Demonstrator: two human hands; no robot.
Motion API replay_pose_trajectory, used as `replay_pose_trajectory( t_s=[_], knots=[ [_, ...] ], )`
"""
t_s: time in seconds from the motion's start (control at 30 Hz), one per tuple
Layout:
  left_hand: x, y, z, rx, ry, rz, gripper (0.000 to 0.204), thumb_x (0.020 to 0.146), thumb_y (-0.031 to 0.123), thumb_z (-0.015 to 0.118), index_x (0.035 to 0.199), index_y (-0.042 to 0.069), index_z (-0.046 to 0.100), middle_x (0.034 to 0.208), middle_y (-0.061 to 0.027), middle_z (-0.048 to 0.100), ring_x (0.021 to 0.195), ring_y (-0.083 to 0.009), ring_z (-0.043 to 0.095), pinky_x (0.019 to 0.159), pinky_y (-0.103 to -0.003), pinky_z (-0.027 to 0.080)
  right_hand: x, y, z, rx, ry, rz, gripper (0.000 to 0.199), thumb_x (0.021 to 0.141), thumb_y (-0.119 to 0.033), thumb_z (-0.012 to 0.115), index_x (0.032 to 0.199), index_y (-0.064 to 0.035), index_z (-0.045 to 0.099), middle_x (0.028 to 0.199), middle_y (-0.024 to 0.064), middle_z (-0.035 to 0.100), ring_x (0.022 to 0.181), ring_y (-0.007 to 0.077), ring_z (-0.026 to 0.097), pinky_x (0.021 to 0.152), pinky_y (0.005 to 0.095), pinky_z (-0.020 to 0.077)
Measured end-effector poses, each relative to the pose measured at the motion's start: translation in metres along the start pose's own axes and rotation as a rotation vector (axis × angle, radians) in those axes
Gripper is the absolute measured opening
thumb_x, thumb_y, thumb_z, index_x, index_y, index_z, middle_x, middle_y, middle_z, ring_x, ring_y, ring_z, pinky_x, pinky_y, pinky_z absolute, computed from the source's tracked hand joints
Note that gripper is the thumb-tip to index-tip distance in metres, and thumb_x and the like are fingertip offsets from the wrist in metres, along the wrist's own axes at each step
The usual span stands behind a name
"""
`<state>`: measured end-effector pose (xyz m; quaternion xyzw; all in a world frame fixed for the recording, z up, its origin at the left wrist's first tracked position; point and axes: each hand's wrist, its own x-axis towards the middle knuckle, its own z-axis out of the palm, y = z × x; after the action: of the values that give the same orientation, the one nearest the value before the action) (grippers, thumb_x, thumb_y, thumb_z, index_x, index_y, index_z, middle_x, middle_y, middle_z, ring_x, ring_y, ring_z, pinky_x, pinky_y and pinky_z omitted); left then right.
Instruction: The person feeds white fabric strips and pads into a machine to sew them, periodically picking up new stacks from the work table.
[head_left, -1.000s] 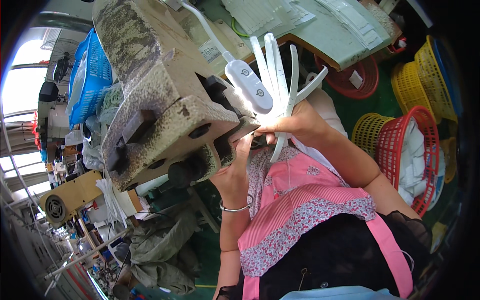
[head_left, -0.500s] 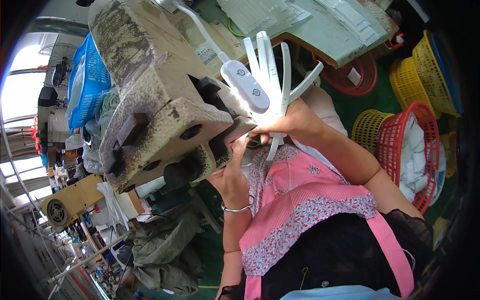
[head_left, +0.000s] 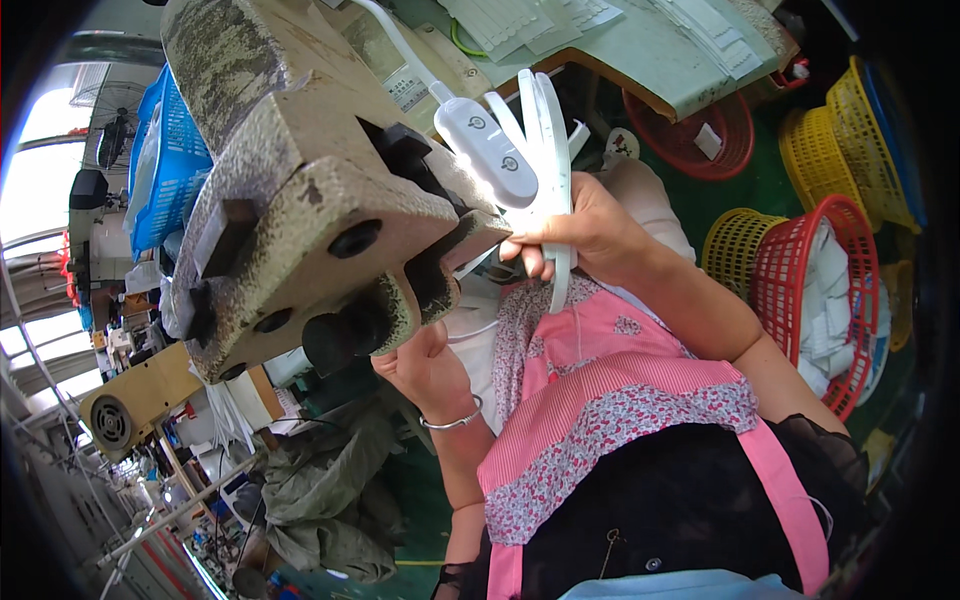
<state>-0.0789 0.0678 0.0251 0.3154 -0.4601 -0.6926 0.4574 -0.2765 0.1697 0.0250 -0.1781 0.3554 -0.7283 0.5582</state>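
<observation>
My right hand (head_left: pixel 590 232) is closed round a bundle of long white strips (head_left: pixel 548 130) beside the machine head. Their upper ends fan out upward, and one end hangs below the fingers. A worn, speckled machine head (head_left: pixel 330 200) fills the upper left and hides part of the work. My left hand (head_left: pixel 432 372), with a bracelet at its wrist, is low beside the machine's underside. Its fingers are curled and partly hidden by the machine; what they hold, if anything, does not show. A white lamp (head_left: pixel 487 150) with two buttons shines next to the strips.
On the green worktable (head_left: pixel 690 85) lie stacks of flat white pieces (head_left: pixel 510 25). At the right stand a red basket (head_left: pixel 780 270) of white pieces, yellow baskets (head_left: pixel 820 150) and a dark red tub (head_left: pixel 670 150). A blue basket (head_left: pixel 170 170) is at the left.
My left hand has moved down and left, away from my right hand. The strips in my right hand have drawn closer together and stand more upright. The view has shifted slightly.
</observation>
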Motion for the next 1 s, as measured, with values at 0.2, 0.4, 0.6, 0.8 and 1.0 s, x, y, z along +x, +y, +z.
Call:
replay_pose_trajectory(
  t_s=[0.2, 0.4, 0.6, 0.8, 1.0],
  knots=[
    [0.0, -0.015, 0.018, -0.197, -0.12, -0.19, 0.015, 0.09, 0.006, 0.062, 0.101, -0.006, 0.063, 0.062, 0.0044, 0.04, 0.049, -0.0017, 0.027, 0.044, -0.02, 0.02, 0.0, 0.011, 0.01, -0.009, 0.028, -0.036, 0.016, 0.088, -0.008, 0.068, 0.097, 0.0051, 0.067, 0.086, 0.0122, 0.07, 0.065, 0.0118, 0.067, 0.055, 0.0222, 0.0516],
    [0.002, -0.014, 0.033, 0.036, 0.004, 0.015, 0.008, 0.089, 0.0, 0.064, 0.087, -0.008, 0.065, 0.067, -0.0016, 0.056, 0.047, -0.0002, 0.029, 0.044, -0.021, 0.021, -0.003, 0.005, 0.013, -0.047, 0.036, -0.036, 0.016, 0.088, -0.007, 0.068, 0.098, 0.0054, 0.067, 0.085, 0.0119, 0.07, 0.064, 0.0124, 0.067, 0.057, 0.0233, 0.0522],
    [0.001, -0.013, 0.033, 0.02, -0.045, -0.049, 0.009, 0.089, 0.0, 0.064, 0.089, -0.008, 0.066, 0.07, -0.0044, 0.06, 0.048, -0.0005, 0.03, 0.044, -0.021, 0.021, -0.002, 0.012, 0.009, -0.02, 0.02, -0.09, 0.017, 0.089, -0.007, 0.067, 0.101, 0.0057, 0.065, 0.085, 0.0123, 0.07, 0.064, 0.0127, 0.066, 0.057, 0.0248, 0.0526],
    [-0.002, -0.007, 0.045, 0.086, 0.003, -0.085, 0.01, 0.088, 0.001, 0.064, 0.09, -0.009, 0.066, 0.071, -0.0046, 0.062, 0.05, -0.0008, 0.028, 0.045, -0.021, 0.02, -0.004, 0.008, -0.002, 0.018, 0.119, -0.152, 0.015, 0.091, -0.01, 0.065, 0.098, 0.0039, 0.065, 0.083, 0.011, 0.07, 0.062, 0.0112, 0.065, 0.055, 0.0239, 0.0527],
    [-0.003, -0.001, 0.04, 0.032, 0.009, -0.131, 0.01, 0.088, 0.002, 0.063, 0.089, -0.008, 0.065, 0.069, -0.0051, 0.061, 0.049, -0.0012, 0.026, 0.045, -0.021, 0.018, -0.008, 0.008, -0.004, -0.037, 0.175, -0.205, 0.017, 0.093, -0.013, 0.065, 0.098, 0.0023, 0.065, 0.083, 0.0112, 0.07, 0.061, 0.0107, 0.065, 0.055, 0.0238, 0.0541]
  ],
)
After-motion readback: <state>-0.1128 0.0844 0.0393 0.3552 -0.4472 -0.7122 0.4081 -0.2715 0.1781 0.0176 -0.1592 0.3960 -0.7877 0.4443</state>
